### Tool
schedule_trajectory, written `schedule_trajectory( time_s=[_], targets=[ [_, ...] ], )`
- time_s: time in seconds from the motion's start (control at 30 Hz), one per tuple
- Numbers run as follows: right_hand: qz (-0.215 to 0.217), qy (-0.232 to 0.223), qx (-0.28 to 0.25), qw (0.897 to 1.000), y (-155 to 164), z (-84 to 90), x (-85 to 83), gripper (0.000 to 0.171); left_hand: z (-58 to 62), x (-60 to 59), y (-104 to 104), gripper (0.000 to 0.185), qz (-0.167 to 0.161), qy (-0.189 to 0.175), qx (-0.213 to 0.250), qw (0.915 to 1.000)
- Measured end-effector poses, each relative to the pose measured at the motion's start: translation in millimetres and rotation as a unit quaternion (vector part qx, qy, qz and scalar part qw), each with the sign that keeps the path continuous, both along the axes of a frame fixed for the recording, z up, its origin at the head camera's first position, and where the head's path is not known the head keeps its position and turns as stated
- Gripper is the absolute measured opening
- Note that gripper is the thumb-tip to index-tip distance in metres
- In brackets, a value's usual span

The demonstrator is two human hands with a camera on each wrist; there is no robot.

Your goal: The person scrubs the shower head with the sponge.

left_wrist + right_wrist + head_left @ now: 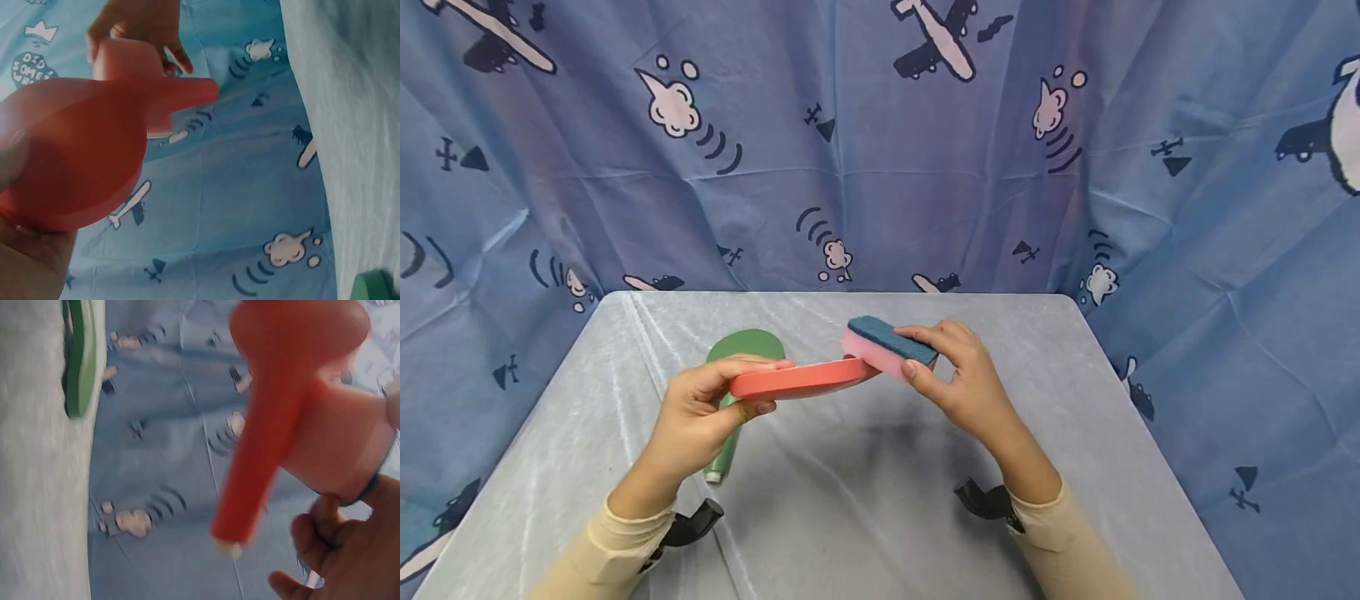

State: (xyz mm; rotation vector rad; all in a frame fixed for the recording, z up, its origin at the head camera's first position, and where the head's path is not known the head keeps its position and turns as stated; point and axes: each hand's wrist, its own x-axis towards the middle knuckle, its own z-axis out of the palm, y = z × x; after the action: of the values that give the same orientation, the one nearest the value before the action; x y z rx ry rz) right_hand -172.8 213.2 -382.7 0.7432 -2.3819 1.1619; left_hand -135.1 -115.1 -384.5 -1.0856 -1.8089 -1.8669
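My left hand grips a flat red paddle-shaped board by its wide end and holds it level above the table. Its narrow handle end points right, toward a pink sponge with a dark blue scrub top. My right hand pinches that sponge and presses its pink side against the red handle. In the left wrist view the red board fills the left side, with the sponge and right fingers behind it. The right wrist view shows the red board against the pink sponge.
A green paddle-shaped board lies flat on the grey covered table, behind my left hand, its handle pointing toward me. A blue cloth with aeroplane prints hangs round the table on all sides.
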Motion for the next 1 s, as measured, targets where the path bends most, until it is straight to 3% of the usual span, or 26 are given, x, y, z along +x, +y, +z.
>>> schedule_trajectory(
  time_s=[0.1, 0.2, 0.33, 0.4, 0.5, 0.57, 0.63, 0.73, 0.83, 0.9, 1.0],
  targets=[
    [-0.068, -0.011, 0.050, 0.996, 13.2, 2.7, -8.1, 0.035, -0.4, 0.6, -1.0, 0.046, -0.007, 0.006, 0.000, 1.0000],
    [-0.145, -0.026, 0.095, 0.984, 23.8, 3.5, -14.6, 0.038, 0.5, 2.2, -3.7, 0.041, 0.002, 0.001, 0.010, 1.0000],
    [-0.162, -0.067, 0.072, 0.982, 25.9, 2.3, -19.4, 0.044, 1.1, 1.5, -7.0, 0.041, 0.007, -0.060, 0.091, 0.9940],
    [-0.146, -0.087, 0.037, 0.985, 22.1, 0.8, -19.5, 0.047, 0.7, -1.9, -7.4, 0.043, -0.005, -0.107, 0.159, 0.9814],
    [-0.115, -0.117, -0.045, 0.985, 13.5, -3.0, -17.6, 0.050, -0.8, -8.9, -6.7, 0.046, -0.040, -0.175, 0.271, 0.9457],
    [-0.082, -0.145, -0.122, 0.978, 6.5, -5.1, -15.6, 0.049, -2.2, -13.2, -6.2, 0.046, -0.053, -0.213, 0.325, 0.9198],
    [-0.049, -0.167, -0.198, 0.965, 0.1, -7.4, -13.6, 0.049, -3.6, -16.2, -5.1, 0.045, -0.056, -0.246, 0.353, 0.9009],
    [-0.011, -0.186, -0.289, 0.939, -7.2, -9.6, -10.7, 0.050, -5.2, -18.4, -3.6, 0.046, -0.047, -0.286, 0.353, 0.8897],
    [0.002, -0.175, -0.327, 0.929, -10.5, -9.5, -8.7, 0.050, -6.0, -19.2, -3.9, 0.057, -0.047, -0.310, 0.335, 0.8884],
    [0.010, -0.156, -0.339, 0.928, -10.7, -9.5, -8.3, 0.050, -6.2, -20.0, -4.9, 0.064, -0.054, -0.321, 0.334, 0.8846],
    [0.035, -0.114, -0.337, 0.934, -10.2, -10.5, -8.5, 0.051, -6.5, -21.4, -6.8, 0.054, -0.078, -0.336, 0.371, 0.8624]
  ],
)
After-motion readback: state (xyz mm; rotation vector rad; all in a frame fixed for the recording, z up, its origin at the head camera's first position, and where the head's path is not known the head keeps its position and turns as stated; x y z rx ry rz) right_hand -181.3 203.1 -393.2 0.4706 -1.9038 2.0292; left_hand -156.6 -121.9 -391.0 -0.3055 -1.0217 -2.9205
